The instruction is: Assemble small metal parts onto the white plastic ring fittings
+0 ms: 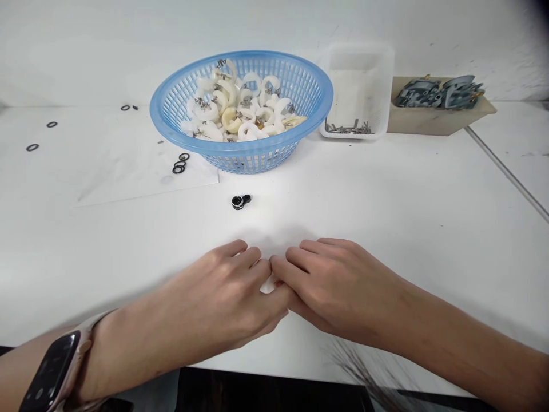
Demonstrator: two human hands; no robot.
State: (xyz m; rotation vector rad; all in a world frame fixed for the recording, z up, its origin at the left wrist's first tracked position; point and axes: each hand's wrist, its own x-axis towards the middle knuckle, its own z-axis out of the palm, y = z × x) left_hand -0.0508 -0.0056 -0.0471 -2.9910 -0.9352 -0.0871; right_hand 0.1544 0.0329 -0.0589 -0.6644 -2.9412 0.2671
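Observation:
My left hand (234, 292) and my right hand (330, 280) meet over the white table, just in front of me. Fingers of both are curled closed around a small white plastic piece (267, 284). Only a sliver of it shows between the thumbs and forefingers; the rest is covered. Beyond my knuckles lies a small black part with a shiny ring (241, 201), touched by neither hand. Farther back, a blue plastic basket (261, 147) holds many curved white and yellowish plastic pieces with small metal bits attached.
Right of the basket stands a white plastic tray (358, 91) with thin metal pins. Beside it, a beige box (422, 121) holds grey metal carburetors (437, 93). Black rubber rings (179, 167) lie left, some on a thin sheet (141, 177). The table's front edge is near my forearms.

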